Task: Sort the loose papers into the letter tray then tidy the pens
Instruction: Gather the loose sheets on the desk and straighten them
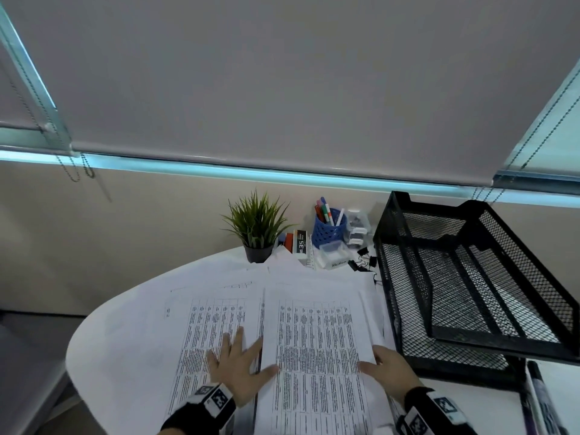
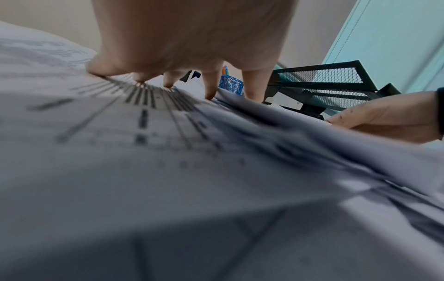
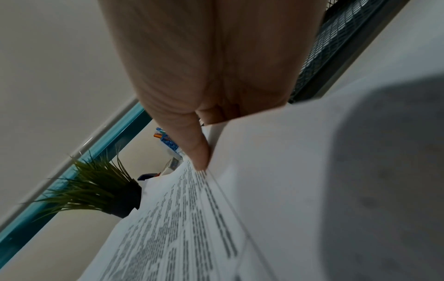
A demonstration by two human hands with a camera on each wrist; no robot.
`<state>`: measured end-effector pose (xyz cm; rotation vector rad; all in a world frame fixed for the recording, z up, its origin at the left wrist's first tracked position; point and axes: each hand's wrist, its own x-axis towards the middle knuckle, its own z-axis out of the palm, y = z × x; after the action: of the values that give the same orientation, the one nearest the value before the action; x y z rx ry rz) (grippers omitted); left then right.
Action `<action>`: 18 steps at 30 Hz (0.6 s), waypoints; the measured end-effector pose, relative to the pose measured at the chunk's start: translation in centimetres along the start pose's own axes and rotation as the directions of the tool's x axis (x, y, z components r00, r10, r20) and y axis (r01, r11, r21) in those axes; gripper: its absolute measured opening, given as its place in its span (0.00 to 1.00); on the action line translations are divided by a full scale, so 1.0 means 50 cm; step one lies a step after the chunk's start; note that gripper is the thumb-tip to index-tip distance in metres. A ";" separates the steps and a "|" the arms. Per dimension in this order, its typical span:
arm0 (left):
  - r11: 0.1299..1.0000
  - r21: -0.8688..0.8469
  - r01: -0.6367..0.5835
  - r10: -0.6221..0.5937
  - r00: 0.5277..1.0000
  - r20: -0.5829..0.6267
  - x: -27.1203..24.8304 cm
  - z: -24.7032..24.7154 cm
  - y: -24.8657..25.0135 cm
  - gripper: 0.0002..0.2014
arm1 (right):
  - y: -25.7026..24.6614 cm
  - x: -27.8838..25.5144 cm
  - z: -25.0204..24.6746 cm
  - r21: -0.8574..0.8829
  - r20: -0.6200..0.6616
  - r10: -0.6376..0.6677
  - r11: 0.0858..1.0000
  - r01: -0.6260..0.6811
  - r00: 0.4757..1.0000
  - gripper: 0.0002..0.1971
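Two hands work the loose papers [image 1: 314, 324] spread across the white desk [image 1: 103, 356]. The left hand [image 1: 238, 368] lies flat, fingers splayed and straight, pressing down the left sheet. The right hand [image 1: 389, 372] pinches the right edge of the overlapping top sheet, thumb on the printed face and fingers tucked beneath. The black mesh letter tray [image 1: 470, 277] stands just to the right of the papers, its shelves showing no paper. Pens [image 1: 324, 211] stand in a blue cup [image 1: 329, 230] at the back, beside a small potted plant [image 1: 257, 227]; more markers [image 1: 539, 400] lie near the tray's front.

The step in hand seems to be gathering sheets into one stack. To do it well, the left hand should keep the lower sheets pinned while the right slides its sheet free, then squares the edges before lifting. Moving the stack level into a tray shelf, leading with a short edge, would avoid snagging a corner on the mesh.
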<state>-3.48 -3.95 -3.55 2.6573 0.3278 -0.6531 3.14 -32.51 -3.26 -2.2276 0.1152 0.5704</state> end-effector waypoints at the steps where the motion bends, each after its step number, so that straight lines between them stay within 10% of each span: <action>1: 1.000 0.001 0.003 -0.003 1.000 0.007 -0.003 0.000 0.003 0.72 | 0.005 -0.001 -0.001 0.006 0.007 -0.021 1.000 0.021 1.000 0.14; 10: 0.991 0.130 0.019 -0.036 0.991 0.126 -0.003 0.003 0.023 0.74 | 0.010 -0.017 -0.018 0.088 0.167 -0.099 0.992 0.085 0.981 0.14; 18: 0.998 0.041 0.041 -0.042 0.999 0.034 0.009 0.034 0.009 0.77 | 0.022 -0.033 -0.012 0.127 0.209 -0.178 0.980 0.154 0.961 0.35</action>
<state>-3.61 -5.03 -5.04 2.6803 0.3648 -0.7249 1.61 -33.84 -2.97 -2.0294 -0.1507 0.6959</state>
